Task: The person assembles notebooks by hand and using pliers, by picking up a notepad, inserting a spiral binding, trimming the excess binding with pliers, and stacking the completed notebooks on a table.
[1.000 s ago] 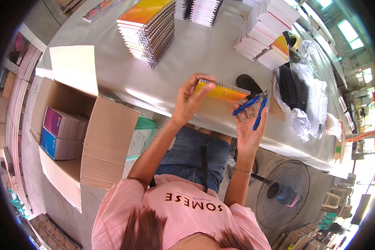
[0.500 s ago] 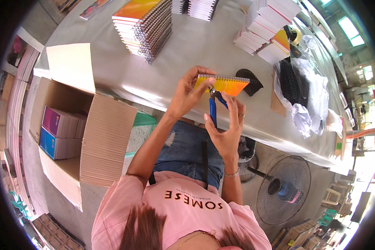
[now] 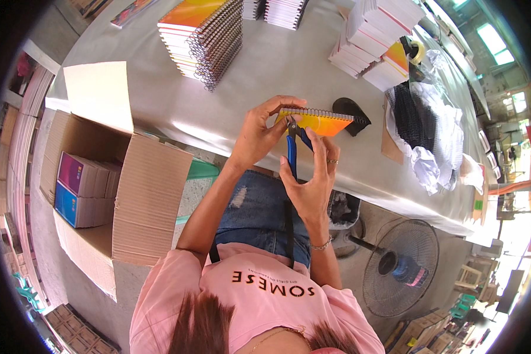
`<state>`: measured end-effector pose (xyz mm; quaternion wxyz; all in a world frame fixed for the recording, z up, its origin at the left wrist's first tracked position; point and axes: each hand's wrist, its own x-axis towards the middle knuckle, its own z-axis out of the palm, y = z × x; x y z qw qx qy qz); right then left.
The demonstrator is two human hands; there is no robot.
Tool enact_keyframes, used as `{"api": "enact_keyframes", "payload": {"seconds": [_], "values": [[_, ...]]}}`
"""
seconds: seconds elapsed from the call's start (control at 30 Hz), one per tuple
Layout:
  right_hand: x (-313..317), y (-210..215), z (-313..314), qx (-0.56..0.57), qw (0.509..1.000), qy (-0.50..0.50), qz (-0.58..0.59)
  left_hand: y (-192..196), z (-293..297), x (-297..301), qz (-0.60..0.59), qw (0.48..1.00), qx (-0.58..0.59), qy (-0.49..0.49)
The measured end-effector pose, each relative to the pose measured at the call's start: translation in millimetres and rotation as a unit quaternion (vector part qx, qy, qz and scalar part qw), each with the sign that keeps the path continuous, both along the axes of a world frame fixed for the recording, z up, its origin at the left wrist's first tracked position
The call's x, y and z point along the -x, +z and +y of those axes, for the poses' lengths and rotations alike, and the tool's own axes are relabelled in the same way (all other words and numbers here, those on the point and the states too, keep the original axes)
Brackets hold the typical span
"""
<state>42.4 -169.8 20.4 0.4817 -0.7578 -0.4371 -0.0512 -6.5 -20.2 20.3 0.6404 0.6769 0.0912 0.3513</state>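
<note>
- 1 notebook (image 3: 324,123), above surface (image 3: 277,68), near front edge; left hand (image 3: 256,133) fingers pinched on its left end
- 1 pliers (image 3: 292,152); right hand (image 3: 312,192) fingers part-open round spread handles
- 1 orange-topped stack (image 3: 203,44), well apart

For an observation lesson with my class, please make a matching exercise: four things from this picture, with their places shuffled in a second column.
Things
1. pliers
2. spiral notebook
3. fan
4. purple and blue books

Places
A. inside the cardboard box
B. in the left hand
C. off the table, to the person's right
D. in the right hand

Pairs: 1-D, 2-B, 3-C, 4-A
</note>
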Motion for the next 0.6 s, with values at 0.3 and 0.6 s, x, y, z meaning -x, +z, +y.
{"api": "enact_keyframes", "payload": {"seconds": [0.3, 0.6], "values": [[0.8, 0.3, 5.9, 0.003, 0.999, 0.002, -0.042, 7.7, -1.2, 5.7, 0.043, 0.998, -0.050, 0.022], [9.3, 2.2, 4.7, 0.002, 1.000, -0.016, -0.018, 8.0, -4.1, 6.4, 0.060, 0.993, -0.087, 0.056]]}}
